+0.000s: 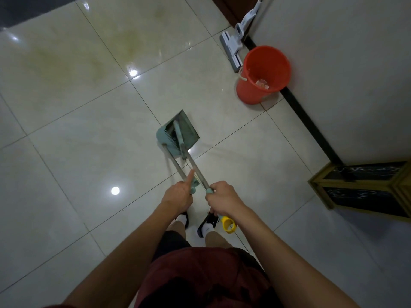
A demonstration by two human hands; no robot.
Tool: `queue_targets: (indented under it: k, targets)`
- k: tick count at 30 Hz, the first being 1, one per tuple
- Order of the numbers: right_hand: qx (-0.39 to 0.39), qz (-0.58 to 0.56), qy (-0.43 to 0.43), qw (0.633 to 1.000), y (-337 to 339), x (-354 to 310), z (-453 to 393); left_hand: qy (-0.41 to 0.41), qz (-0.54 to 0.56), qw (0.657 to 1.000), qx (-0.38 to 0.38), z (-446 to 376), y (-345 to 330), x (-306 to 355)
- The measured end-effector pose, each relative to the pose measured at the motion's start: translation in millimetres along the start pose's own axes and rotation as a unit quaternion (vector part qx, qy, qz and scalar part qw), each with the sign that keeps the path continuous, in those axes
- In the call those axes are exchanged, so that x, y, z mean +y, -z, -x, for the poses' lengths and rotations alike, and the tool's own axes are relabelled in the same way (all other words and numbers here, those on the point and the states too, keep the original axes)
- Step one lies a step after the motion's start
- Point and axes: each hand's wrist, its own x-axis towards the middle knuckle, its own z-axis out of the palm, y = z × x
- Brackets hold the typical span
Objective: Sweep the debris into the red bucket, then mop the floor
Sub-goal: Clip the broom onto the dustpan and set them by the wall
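A teal dustpan (189, 127) stands on the tiled floor (77, 130) ahead of my feet, with the teal broom head (165, 137) tucked against it. My left hand (179, 193) grips the top of one metal handle (174, 163), index finger stretched along it. My right hand (222, 200) grips the teal end of the other metal handle (196, 170), which ends in a yellow loop (229, 224). The red bucket (263, 73) stands by the wall to the far right and holds a few bits of debris (262, 83). A white flat mop (233, 44) leans against the wall behind the bucket.
A white wall with a black skirting strip (304, 121) runs along the right. A dark cabinet with gold trim (364, 187) stands at the right edge. A dark mat (33, 7) lies at the far left corner. Yellowish stains (66, 61) mark the glossy tiles.
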Motion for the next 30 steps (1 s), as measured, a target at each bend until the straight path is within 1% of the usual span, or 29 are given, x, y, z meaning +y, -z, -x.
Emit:
queue_targets:
  k: [4,8,12,15,19,22,24,26,29,30]
  targets:
    - [-0.014,0.009,0.010,1.000,-8,-7,1,0.000,0.002,1.000,-0.013,1,-6,1]
    - [-0.020,0.030,0.012,0.999,-19,-11,5,0.005,-0.004,1.000,-0.004,-1,-10,-4]
    - [-0.024,0.068,0.010,0.997,-22,-15,7,0.003,0.017,1.000,0.005,3,-10,-3]
    - [-0.029,0.073,0.008,0.997,-21,-19,8,-0.027,0.013,0.999,0.013,-3,-8,-6]
    - [-0.042,0.075,0.027,0.996,-17,-26,10,-0.097,0.023,0.995,-0.011,-16,-7,-21]
    - [-0.050,0.061,0.036,0.996,-15,-29,8,-0.118,0.038,0.992,0.002,-19,-2,-28]
    - [-0.039,0.017,0.033,0.999,-12,-28,6,-0.123,0.059,0.990,0.019,-19,2,-29]
    - [-0.012,-0.012,0.034,0.999,-8,-24,2,-0.133,0.069,0.988,0.029,-19,7,-29]
    - [0.046,-0.018,0.014,0.999,-4,-6,-7,-0.121,0.055,0.991,0.023,-19,19,-25]
    - [0.053,-0.007,0.006,0.999,-4,2,-10,-0.111,0.051,0.992,0.024,-18,22,-23]
